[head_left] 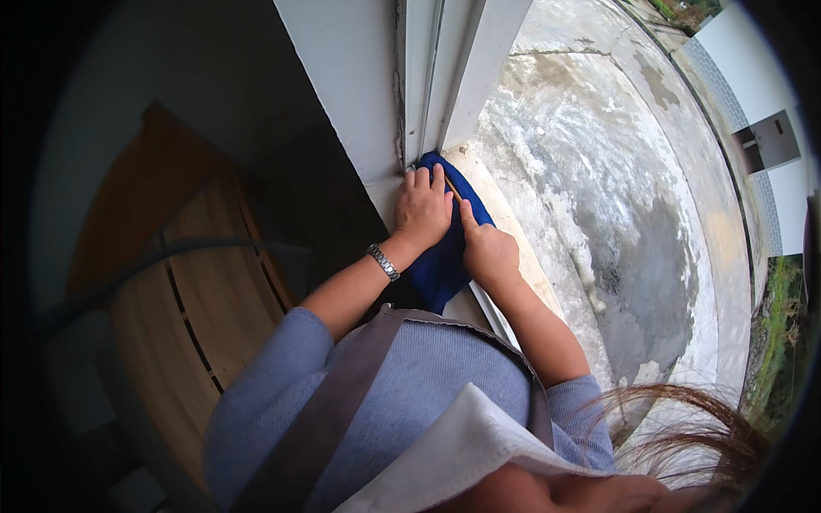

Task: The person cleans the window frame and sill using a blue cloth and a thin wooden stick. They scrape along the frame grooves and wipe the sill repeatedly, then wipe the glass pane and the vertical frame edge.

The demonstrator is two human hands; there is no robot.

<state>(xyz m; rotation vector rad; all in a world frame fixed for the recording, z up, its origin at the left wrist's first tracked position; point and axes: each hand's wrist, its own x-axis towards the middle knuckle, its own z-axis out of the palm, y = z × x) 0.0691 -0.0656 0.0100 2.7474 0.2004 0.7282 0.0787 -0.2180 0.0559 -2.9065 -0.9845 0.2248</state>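
A blue cloth (442,272) lies over the window sill and its track, at the foot of the white window frame (442,77). My left hand (424,208), with a metal-band watch (383,261) on the wrist, presses its fingers on the cloth close to the frame's corner. In my right hand (489,247) is a thin wooden stick (453,190), with the index finger stretched along it. The stick's far end reaches the cloth beside my left fingertips; whether its tip is under a fold cannot be told.
A slatted wooden piece of furniture (215,269) stands indoors at the left, with a dark curved bar (192,243) across it. Outside the sill (507,237), at the right, lies stained concrete ground (616,211). A white building (737,51) is beyond.
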